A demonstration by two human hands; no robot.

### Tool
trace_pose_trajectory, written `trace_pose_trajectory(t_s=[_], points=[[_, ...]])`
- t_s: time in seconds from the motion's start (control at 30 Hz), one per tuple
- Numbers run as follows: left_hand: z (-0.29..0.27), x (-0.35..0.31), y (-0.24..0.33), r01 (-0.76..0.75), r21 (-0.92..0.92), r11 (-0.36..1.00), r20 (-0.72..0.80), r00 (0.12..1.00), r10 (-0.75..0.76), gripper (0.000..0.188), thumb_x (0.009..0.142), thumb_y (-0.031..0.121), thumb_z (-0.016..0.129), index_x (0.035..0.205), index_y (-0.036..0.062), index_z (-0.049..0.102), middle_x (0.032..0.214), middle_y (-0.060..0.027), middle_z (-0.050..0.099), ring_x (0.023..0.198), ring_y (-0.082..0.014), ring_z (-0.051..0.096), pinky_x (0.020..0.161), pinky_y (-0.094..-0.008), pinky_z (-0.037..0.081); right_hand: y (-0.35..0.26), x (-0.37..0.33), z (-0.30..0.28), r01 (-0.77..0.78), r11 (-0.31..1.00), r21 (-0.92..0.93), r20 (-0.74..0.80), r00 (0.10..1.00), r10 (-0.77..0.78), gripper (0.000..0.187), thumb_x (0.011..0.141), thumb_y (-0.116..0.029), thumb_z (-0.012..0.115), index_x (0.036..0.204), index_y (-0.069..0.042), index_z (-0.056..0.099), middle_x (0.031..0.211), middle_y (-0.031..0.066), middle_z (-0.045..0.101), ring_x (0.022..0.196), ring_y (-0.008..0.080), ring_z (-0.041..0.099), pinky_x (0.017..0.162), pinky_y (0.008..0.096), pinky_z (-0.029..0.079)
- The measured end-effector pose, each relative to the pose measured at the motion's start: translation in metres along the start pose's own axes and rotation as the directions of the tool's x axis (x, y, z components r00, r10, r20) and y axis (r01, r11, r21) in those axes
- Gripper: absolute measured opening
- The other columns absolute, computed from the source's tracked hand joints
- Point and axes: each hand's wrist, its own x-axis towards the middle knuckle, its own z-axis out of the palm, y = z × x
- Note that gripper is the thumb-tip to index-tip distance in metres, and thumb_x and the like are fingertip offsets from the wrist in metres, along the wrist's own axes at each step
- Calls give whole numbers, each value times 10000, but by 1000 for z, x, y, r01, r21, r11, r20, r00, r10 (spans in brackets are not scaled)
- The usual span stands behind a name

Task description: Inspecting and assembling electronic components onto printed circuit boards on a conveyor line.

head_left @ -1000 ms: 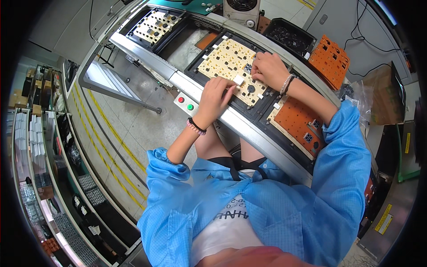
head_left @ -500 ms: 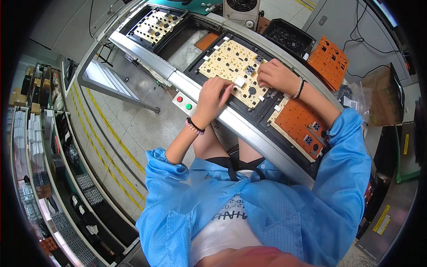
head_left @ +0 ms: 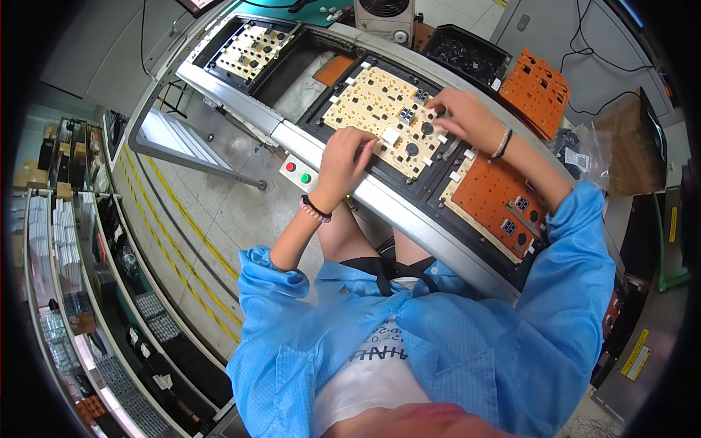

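Observation:
A cream circuit board dotted with small parts lies in a black fixture frame. My left hand rests at its near edge, fingers loosely bent, thumb apart, nothing seen in them. Just right of those fingertips stands a white block on the board. Over the right part of the board my right hand has thumb and index finger apart, around a small dark part. Close to the thumb sits a round black component, with a second black round component nearer me.
An orange board sits in the fixture to the right. Another populated board is at the far left. Behind stand a black bin of small parts, an upright orange panel and a fan unit. A red-and-green button box is on the rail.
My right hand has lifted and shifted right, its fingers spreading and uncovering a round black component. My left hand has drawn back slightly from the white block.

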Motion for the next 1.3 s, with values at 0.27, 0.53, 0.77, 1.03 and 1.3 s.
trace_pose_trajectory(t_s=[0.27, 0.53, 0.77, 1.03, 1.3], points=[[19, 73, 2, -300, 40, 953, 342, 900, 269, 369, 813, 23, 619, 1180, 57, 595, 1127, -105, 609, 1022, -296, 610, 860, -368, 538, 26, -44, -5, -11, 967, -256, 113, 993, 41, 325, 918, -48, 567, 1238, -36, 617, 971, 144, 614, 943, 322, 596, 858, 413, 477], [62, 154, -13, -621, 194, 759, 543, 713, 444, 212, 779, 113, 654, 984, 81, 697, 950, -42, 637, 1008, -246, 598, 840, -357, 505, 24, -46, 12, 70, 873, -482, 27, 998, -65, 307, 863, -55, 566, 1161, 7, 610, 931, 108, 575, 902, 283, 577, 783, 383, 490], [60, 158, -10, -515, 116, 849, 616, 708, 346, 245, 773, 184, 725, 988, 67, 708, 958, -85, 657, 959, -290, 632, 824, -394, 523, 17, -35, 11, 101, 824, -557, 39, 995, -95, 104, 822, -83, 578, 876, -36, 653, 885, 66, 562, 916, 238, 558, 788, 348, 444], [17, 121, 2, -561, 193, 805, 665, 678, 313, 295, 845, 247, 694, 1106, 110, 704, 1003, -36, 665, 986, -229, 642, 803, -334, 556, -16, -60, 25, 149, 853, -501, -25, 982, -186, 235, 811, -90, 609, 1034, -32, 657, 942, 57, 586, 952, 211, 569, 888, 353, 420], [29, 126, 4, -511, 195, 837, 688, 679, 254, 205, 820, 213, 696, 981, 90, 664, 922, -68, 604, 940, -262, 632, 787, -389, 535, -6, -42, 22, 242, 863, -444, 91, 970, -225, 55, 794, -110, 637, 789, -81, 684, 886, 40, 577, 946, 200, 556, 836, 339, 422]])
